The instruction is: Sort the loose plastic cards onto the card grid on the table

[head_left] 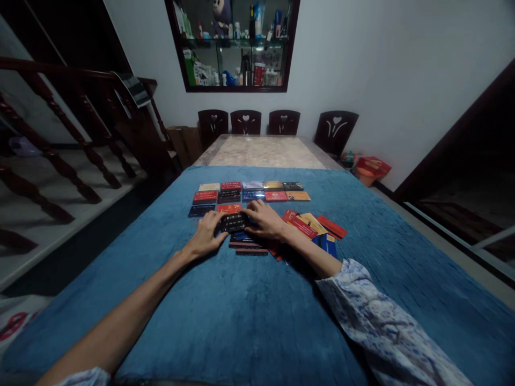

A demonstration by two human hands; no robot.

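Note:
Between my hands is a black card [233, 222] with pale print, held by its two short sides. My left hand [207, 234] grips its left end with thumb and fingers. On its right end are the fingers of my right hand [262, 219]. Just below lie dark striped cards [248, 244], partly overlapping. Beyond the hands, cards stand in neat rows, among them a red card [204, 197], a dark blue card [201, 210] and an orange card [298, 196]. A loose heap of red, yellow and blue cards [311, 225] spreads to the right, partly hidden by my right forearm.
A blue cloth [193, 321] covers the near part of the table, with a patterned tabletop [265, 150] beyond it. Several dark chairs [245, 122] line the far wall. A wooden railing [80, 134] runs along the left, and a red bag [372, 167] sits at the right.

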